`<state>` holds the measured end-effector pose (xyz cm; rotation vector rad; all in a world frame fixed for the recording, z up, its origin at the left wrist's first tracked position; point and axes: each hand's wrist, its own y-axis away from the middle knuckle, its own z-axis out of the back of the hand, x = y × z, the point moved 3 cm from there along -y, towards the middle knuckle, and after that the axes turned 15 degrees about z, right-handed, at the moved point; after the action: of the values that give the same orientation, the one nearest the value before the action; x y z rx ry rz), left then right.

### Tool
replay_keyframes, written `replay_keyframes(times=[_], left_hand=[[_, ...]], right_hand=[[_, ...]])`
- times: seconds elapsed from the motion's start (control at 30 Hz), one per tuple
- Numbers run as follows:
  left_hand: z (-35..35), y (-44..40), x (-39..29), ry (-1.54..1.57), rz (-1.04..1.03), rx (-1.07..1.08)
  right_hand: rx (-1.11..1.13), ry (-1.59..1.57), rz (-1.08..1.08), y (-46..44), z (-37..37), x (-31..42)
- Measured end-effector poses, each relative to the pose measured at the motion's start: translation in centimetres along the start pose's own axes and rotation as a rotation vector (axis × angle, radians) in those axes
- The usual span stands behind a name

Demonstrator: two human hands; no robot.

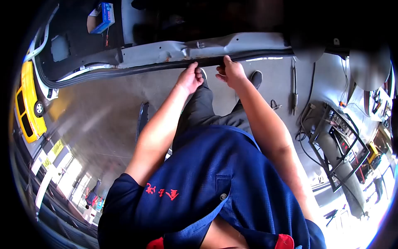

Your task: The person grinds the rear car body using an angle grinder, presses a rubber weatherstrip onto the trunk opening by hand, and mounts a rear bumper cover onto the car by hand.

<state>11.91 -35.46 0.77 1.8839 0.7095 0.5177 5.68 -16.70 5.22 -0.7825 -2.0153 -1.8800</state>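
A long black rubber door seal (145,68) runs along the lower edge of a grey metal vehicle sill (143,53). The fingers of my left hand (190,79) are curled closed at the seal, near the middle of the view. A short way to the right, my right hand (233,72) has its thumb pressed on the seal and its fingers bent below. Rusty marks and a small latch-like fitting (200,44) show on the sill just beyond my hands. The fingertips' exact grip is partly hidden.
A blue box (103,17) sits inside the vehicle with a screwdriver-like tool (107,38) beside it. A yellow van (29,101) stands at left. To the right are a long rod (294,87), cables and a metal-framed machine (340,145) on the floor. Another person (92,197) is far off.
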Motion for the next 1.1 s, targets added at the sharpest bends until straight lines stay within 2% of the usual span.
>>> replay_keyframes(times=[0.1, 0.17, 0.23, 0.3, 0.37, 0.47, 0.57, 0.6, 0.67, 0.73, 0.77, 0.8, 0.83, 0.87, 0.9, 0.97, 1.03, 1.1], left_hand=[[-0.6, 0.7, 0.7, -0.007, -0.064, -0.026], [-0.5, 0.6, 0.8, -0.046, -0.048, -0.004], [-1.6, 1.6, 0.6, -0.06, -0.073, -0.157], [-2.2, 2.2, 0.2, -0.098, -0.1, -0.17], [-2.7, 2.1, -0.2, -0.104, -0.005, -0.266], [-3.1, 2.0, -1.0, -0.106, 0.045, -0.244], [-4.0, 1.2, -2.2, -0.092, 0.131, -0.196], [-4.2, 0.7, -2.8, 0.001, 0.222, -0.213], [-3.9, 0.7, -3.0, -0.042, 0.271, -0.18], [-3.6, 0.3, -4.2, -0.055, 0.368, -0.141], [-4.2, 1.3, -4.2, -0.113, 0.308, -0.209], [-3.6, 0.7, -3.7, -0.141, 0.268, -0.159], [-2.7, 0.2, -3.3, -0.166, 0.221, -0.114], [-2.5, 0.5, -3.1, -0.194, 0.188, -0.147], [-2.6, 1.3, -3.1, -0.319, 0.09, -0.192], [-1.7, 2.2, -3.5, -0.254, 0.12, -0.18], [0.8, 2.3, -4.3, 0.03, 0.091, -0.067], [3.8, 3.9, -5.9, 0.119, -0.122, -0.258]], right_hand=[[-0.057, -0.07, 0.034, 0.8, -0.1, -0.6], [-0.013, -0.124, 0.04, 0.3, 0.7, -0.9], [-0.024, -0.054, 0.075, -0.3, 0.3, -0.7], [-0.066, -0.049, 0.067, 0.0, -0.4, -0.4], [-0.104, -0.042, 0.068, -0.3, -1.2, 0.5], [-0.183, 0.021, 0.053, 0.1, -1.8, 0.7], [-0.19, 0.174, -0.092, -0.8, -2.7, 2.0], [0.121, 0.885, 0.164, -3.7, -1.9, 1.2], [0.467, 1.582, 0.431, -6.3, 0.0, -2.7], [0.472, 1.562, 0.442, -7.2, -0.3, -2.2], [0.479, 1.558, 0.453, -7.0, -0.7, -1.3], [0.509, 1.766, 0.489, -4.3, -1.4, 0.8], [0.432, 1.316, 0.239, -3.3, -1.7, 0.9], [0.179, 0.586, 0.026, -2.2, -1.9, 1.1], [-0.089, 0.16, -0.093, -1.2, -2.2, 1.3], [-0.025, 0.218, -0.085, -0.7, -2.8, 1.3], [0.162, 0.172, -0.128, -0.2, -4.8, -0.1], [0.304, 0.11, -0.172, 0.8, -8.8, -1.5]])
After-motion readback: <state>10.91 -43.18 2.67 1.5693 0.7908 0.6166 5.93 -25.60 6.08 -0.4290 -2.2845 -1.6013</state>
